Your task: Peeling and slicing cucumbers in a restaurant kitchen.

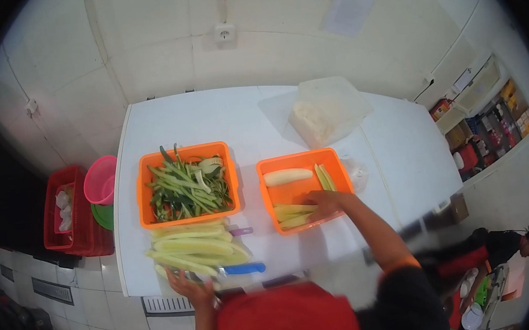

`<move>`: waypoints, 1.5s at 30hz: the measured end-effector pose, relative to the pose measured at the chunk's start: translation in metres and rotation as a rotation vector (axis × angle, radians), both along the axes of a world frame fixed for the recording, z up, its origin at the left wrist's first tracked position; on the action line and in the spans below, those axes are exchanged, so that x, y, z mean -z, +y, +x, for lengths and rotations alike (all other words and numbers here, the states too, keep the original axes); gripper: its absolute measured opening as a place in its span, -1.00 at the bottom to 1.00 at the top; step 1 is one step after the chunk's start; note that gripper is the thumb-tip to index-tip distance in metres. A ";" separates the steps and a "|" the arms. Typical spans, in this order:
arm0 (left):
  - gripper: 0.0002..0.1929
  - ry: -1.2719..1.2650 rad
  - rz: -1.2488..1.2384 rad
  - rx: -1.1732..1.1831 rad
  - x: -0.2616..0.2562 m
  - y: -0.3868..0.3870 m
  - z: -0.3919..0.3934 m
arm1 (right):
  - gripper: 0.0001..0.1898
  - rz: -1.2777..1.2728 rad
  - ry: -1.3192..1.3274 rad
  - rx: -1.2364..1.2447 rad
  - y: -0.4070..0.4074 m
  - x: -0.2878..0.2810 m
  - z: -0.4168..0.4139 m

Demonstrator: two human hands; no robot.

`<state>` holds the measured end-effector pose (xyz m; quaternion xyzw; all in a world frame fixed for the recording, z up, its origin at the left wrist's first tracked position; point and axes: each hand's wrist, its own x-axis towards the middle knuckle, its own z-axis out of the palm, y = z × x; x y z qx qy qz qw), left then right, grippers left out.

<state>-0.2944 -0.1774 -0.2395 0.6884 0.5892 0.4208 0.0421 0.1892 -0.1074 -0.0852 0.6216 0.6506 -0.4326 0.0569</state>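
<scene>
My left hand (187, 285), fingers apart, touches the near edge of a pile of peeled, pale green cucumber pieces (194, 246) at the table's front. Beside it lies a knife with a blue handle (243, 268), its blade mostly hidden under the pile. A purple handle (241, 231) sticks out further back. My right hand (322, 204) reaches into the right orange tray (265, 198), its fingers at some long pale strips (292, 214); whether it grips them is hidden. A whole peeled white vegetable (288, 177) and several upright-lying green strips (325, 177) share that tray.
The left orange tray (140, 190) holds green peelings (191, 190). On the white table (222, 117) stand a cloudy plastic container (330, 109) and a clear plastic bag (356, 174). Red crates (81, 249) and a pink bucket (101, 181) are left. Another person (503, 248) works at right.
</scene>
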 end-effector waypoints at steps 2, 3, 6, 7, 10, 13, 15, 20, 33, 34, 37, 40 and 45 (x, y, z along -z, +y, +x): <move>-0.13 0.089 0.025 -0.002 0.008 0.001 0.002 | -0.16 -0.070 -0.005 -0.080 0.006 0.026 0.014; -0.13 0.099 0.027 -0.014 0.006 0.000 0.005 | -0.16 -0.067 0.003 -0.093 0.009 0.030 0.013; -0.07 0.182 0.040 -0.086 0.000 -0.001 0.011 | -0.16 -0.066 -0.022 -0.239 0.012 0.038 0.000; -0.05 0.173 0.026 -0.091 -0.002 -0.001 0.012 | -0.15 -0.181 0.036 -0.234 0.011 0.036 -0.004; -0.04 0.172 0.072 -0.107 -0.010 -0.006 0.015 | -0.12 -0.234 0.136 -0.212 -0.003 0.028 -0.020; -0.09 0.091 0.196 0.010 -0.018 -0.013 0.036 | -0.07 -0.103 0.151 -0.182 -0.018 0.041 -0.028; -0.17 0.048 -0.004 0.332 -0.039 -0.020 0.075 | -0.04 -0.046 0.126 -0.187 -0.023 0.046 -0.027; -0.41 0.228 -0.147 0.679 -0.075 -0.002 0.176 | -0.07 0.041 0.090 -0.175 -0.025 0.048 -0.031; -0.45 0.287 -0.059 0.511 -0.062 0.008 0.206 | -0.26 -0.070 0.242 -0.161 -0.021 0.034 -0.032; -0.45 0.288 -0.057 0.508 -0.062 0.008 0.208 | -0.25 -0.052 0.205 -0.170 -0.020 0.036 -0.031; -0.45 0.270 -0.022 0.503 -0.061 0.008 0.213 | -0.22 -0.077 0.176 -0.160 -0.021 0.056 -0.023; -0.44 0.272 -0.025 0.512 -0.061 0.008 0.212 | -0.21 -0.156 0.240 -0.125 -0.024 0.060 -0.021; -0.32 0.316 -0.060 0.546 -0.056 0.007 0.210 | -0.17 -0.205 0.303 -0.104 -0.022 0.002 -0.039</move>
